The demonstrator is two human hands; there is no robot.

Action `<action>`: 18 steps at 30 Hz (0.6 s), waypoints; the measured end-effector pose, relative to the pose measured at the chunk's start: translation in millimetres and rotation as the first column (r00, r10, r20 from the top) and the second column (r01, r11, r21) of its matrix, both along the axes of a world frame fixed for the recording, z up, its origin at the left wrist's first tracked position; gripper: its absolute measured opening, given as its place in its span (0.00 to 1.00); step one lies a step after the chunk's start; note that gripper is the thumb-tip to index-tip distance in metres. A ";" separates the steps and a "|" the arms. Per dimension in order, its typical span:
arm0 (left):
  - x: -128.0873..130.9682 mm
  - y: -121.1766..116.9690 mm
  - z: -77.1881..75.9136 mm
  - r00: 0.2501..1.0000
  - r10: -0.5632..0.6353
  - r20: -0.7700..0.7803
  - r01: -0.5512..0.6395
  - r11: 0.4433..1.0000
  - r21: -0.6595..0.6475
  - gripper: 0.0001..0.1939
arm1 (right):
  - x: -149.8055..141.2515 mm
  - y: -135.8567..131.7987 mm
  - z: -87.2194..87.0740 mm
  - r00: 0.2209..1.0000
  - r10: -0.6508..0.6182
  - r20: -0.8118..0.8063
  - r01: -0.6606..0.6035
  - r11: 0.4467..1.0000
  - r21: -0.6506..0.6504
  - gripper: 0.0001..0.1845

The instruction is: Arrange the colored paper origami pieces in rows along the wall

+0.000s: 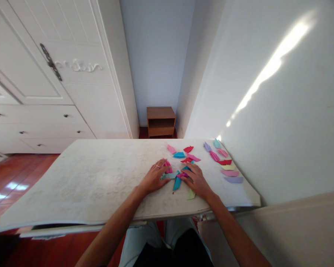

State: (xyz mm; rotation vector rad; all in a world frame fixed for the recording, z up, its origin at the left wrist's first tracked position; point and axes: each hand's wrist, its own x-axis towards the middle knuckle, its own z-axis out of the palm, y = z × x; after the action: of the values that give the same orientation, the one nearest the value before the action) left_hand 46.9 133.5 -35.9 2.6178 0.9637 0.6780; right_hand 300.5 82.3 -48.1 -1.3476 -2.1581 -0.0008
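Observation:
Folded paper pieces in several colours lie in a loose pile on the table (100, 178). My left hand (154, 177) rests at the pile's left side, thumb and fingers apart. Its fingertips touch a bright pink folded paper piece (169, 167) and a pale teal folded paper piece (171, 175). On the pile's right side lies my right hand (196, 181), fingers spread over magenta and blue pieces and partly hiding them. Between the hands a blue folded paper piece (177, 183) points toward me. A light green piece (191, 194) sits below my right hand.
Beyond my hands are a teal-blue piece (179, 155), a light pink piece (171, 149) and a red piece (188, 149). A row of coloured pieces, including a lavender one (233, 180), runs along the right edge beside the wall (281, 122). A wooden cabinet (161, 131) stands past the table.

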 end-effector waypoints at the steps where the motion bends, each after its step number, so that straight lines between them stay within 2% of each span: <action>1: -2.1 -1.0 -0.8 1.000 0.005 0.017 -0.005 1.000 0.015 0.25 | 0.4 -0.1 0.2 1.000 -0.001 -0.001 0.001 1.000 -0.007 0.19; 7: -17.3 -11.1 -5.0 0.995 0.084 0.056 -0.088 0.994 0.071 0.13 | 2.7 -2.2 1.6 1.000 0.027 -0.004 -0.027 0.999 -0.042 0.20; 9: -22.1 -14.6 -6.2 0.992 0.108 0.064 -0.113 0.990 0.081 0.12 | 3.3 -2.8 1.7 0.999 0.030 -0.016 -0.030 0.999 -0.043 0.19; 14: -29.4 -26.7 -5.1 0.992 0.110 0.054 -0.114 0.990 0.081 0.13 | 4.0 -2.5 2.6 0.997 0.027 -0.067 -0.030 0.999 -0.035 0.17; 18: -30.1 -39.7 -1.9 0.986 0.160 0.039 -0.164 0.980 0.113 0.23 | 4.2 -1.3 3.1 0.995 0.019 -0.102 -0.023 0.999 -0.041 0.15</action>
State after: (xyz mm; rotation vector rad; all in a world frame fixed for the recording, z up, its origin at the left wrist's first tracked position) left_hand 16.9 93.8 -37.8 2.6399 1.1718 0.8334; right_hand 304.7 81.0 -44.9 -1.3194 -2.0974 0.1198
